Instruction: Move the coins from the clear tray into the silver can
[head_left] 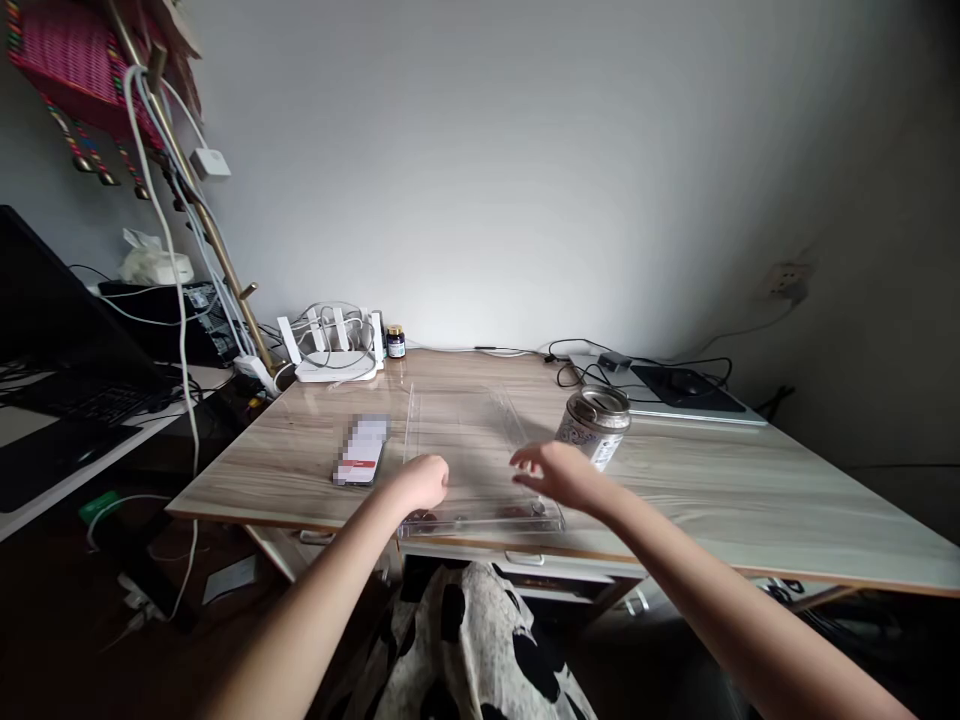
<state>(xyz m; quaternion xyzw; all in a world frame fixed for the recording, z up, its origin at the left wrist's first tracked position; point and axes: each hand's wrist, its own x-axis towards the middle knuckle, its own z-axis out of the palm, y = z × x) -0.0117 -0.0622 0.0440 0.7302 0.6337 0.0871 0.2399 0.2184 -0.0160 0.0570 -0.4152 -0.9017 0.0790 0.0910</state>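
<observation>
A clear plastic panel [465,430] with raised edges lies on the wooden desk, close to its front. Over its front left part is my left hand [424,482], fingers curled in; whether anything is inside them is hidden. My right hand [553,472] hovers by the panel's right side, its fingers bent but apart, with nothing seen in them. Just behind that hand stands a silver can [596,425] with a patterned label, its lower part partly covered. A phone [361,452] with a lit screen rests left of the panel.
At the back left are a white router [337,365] and a small dark jar [395,342]. A closed laptop [645,385] with black cables and a mouse [685,382] on it lies back right. Another laptop [67,360] is at far left. Cables hang from a wooden rack [214,235].
</observation>
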